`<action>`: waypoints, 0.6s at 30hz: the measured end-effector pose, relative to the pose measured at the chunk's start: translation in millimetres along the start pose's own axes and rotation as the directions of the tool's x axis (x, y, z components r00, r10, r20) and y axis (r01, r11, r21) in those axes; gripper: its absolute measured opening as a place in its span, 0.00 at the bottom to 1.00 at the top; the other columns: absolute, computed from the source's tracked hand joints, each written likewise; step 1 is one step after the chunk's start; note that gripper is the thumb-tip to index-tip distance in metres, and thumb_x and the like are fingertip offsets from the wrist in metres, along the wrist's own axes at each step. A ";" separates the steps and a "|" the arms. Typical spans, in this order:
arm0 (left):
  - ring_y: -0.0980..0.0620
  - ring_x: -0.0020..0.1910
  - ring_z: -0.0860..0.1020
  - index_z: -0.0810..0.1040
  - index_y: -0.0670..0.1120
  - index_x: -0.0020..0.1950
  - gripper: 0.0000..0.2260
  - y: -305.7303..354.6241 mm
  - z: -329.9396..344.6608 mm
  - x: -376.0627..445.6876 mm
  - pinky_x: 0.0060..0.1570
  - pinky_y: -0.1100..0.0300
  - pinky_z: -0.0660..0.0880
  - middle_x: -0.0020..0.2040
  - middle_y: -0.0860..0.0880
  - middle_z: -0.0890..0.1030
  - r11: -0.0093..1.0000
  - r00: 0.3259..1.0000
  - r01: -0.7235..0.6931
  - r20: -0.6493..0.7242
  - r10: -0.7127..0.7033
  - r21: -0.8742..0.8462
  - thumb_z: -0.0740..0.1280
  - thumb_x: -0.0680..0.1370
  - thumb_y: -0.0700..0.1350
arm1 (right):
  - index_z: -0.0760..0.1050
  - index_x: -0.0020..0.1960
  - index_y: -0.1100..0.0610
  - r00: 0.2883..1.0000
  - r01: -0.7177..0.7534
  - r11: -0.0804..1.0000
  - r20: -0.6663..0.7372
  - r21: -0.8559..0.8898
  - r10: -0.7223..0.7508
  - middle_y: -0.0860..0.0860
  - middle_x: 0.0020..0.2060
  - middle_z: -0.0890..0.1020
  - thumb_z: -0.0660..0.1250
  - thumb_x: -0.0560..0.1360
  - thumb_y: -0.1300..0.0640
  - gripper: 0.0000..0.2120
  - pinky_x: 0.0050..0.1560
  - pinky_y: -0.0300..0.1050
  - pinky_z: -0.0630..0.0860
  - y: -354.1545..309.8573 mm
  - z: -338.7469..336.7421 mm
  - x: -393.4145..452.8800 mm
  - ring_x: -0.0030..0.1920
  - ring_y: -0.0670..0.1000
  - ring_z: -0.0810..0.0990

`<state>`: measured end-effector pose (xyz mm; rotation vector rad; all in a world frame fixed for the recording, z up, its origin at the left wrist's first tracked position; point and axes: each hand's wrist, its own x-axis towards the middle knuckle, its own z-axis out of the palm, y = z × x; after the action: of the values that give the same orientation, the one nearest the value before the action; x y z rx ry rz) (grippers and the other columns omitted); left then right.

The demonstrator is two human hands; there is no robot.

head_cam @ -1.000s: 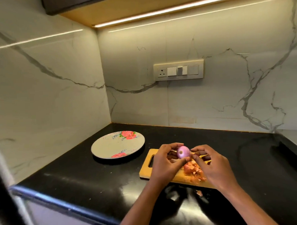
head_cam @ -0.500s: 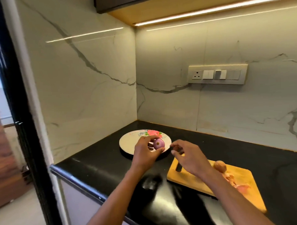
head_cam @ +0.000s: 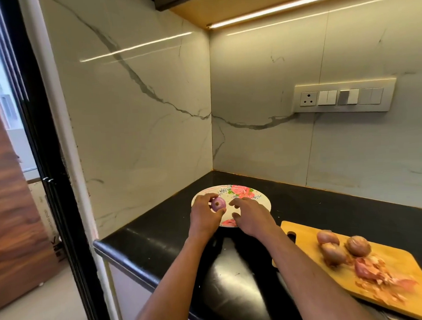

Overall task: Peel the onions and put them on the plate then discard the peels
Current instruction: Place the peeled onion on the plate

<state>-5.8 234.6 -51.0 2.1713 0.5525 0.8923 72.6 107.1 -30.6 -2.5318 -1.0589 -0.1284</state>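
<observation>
Purple and freshly skinned, the peeled onion (head_cam: pixel 218 204) sits in the person's left hand (head_cam: pixel 204 217), pinched between thumb and curled fingers, root end turned toward me. That grip hangs over the near-left part of the flowered plate (head_cam: pixel 260 198); whether the onion already touches the plate surface I cannot tell. Just to the right of the grip, the right hand (head_cam: pixel 252 217) hovers over the same plate with its fingers loosely spread and holding nothing, its fingertips close to the onion but apart from it.

Further right of the grip and nearer to the person, a wooden cutting board (head_cam: pixel 388 256) lies on the black tabletop (head_cam: pixel 328 203), well apart from the plate. On the board three unpeeled onions (head_cam: pixel 339 247) huddle together, touching or nearly so, and beside them, toward the near edge, a loose heap of pinkish peels (head_cam: pixel 377 276) is scattered.

Behind the grip the tabletop runs into a corner of white veined marble wall (head_cam: pixel 141 129). Up and to the right of the grip a switch panel (head_cam: pixel 342 97) with a socket is set in the back wall, and a light strip (head_cam: pixel 319 2) glows under the cabinet above.
</observation>
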 end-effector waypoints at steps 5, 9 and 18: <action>0.53 0.59 0.77 0.78 0.50 0.64 0.18 -9.0 9.3 -0.8 0.58 0.63 0.73 0.63 0.49 0.77 1.000 0.997 0.027 0.069 -0.027 -0.002 0.75 0.74 0.42 | 0.71 0.72 0.46 1.000 0.006 0.999 0.011 -0.045 -0.006 0.50 0.70 0.76 0.67 0.80 0.51 0.21 0.66 0.52 0.73 5.1 4.6 4.0 0.68 0.54 0.75; 0.52 0.60 0.77 0.77 0.51 0.64 0.18 -9.4 9.6 -1.9 0.59 0.60 0.75 0.64 0.49 0.76 1.000 0.997 0.024 0.078 -0.024 -0.001 0.74 0.76 0.46 | 0.71 0.71 0.47 1.000 0.011 0.999 0.010 -0.051 -0.011 0.50 0.69 0.76 0.66 0.80 0.50 0.20 0.66 0.51 0.73 9.5 4.5 1.3 0.67 0.54 0.75; 0.51 0.63 0.75 0.77 0.51 0.63 0.12 20.1 9.3 -16.3 0.59 0.64 0.68 0.65 0.49 0.74 0.997 0.994 -0.072 0.084 0.070 0.014 0.70 0.80 0.46 | 0.75 0.67 0.46 0.994 0.031 1.000 -0.104 0.002 -0.031 0.47 0.64 0.79 0.66 0.81 0.50 0.15 0.63 0.50 0.75 23.6 -27.5 -24.0 0.62 0.51 0.78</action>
<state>-7.6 207.4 -47.7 2.2441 0.4458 0.8333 73.9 65.3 -18.3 -2.4768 -1.0568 -0.2642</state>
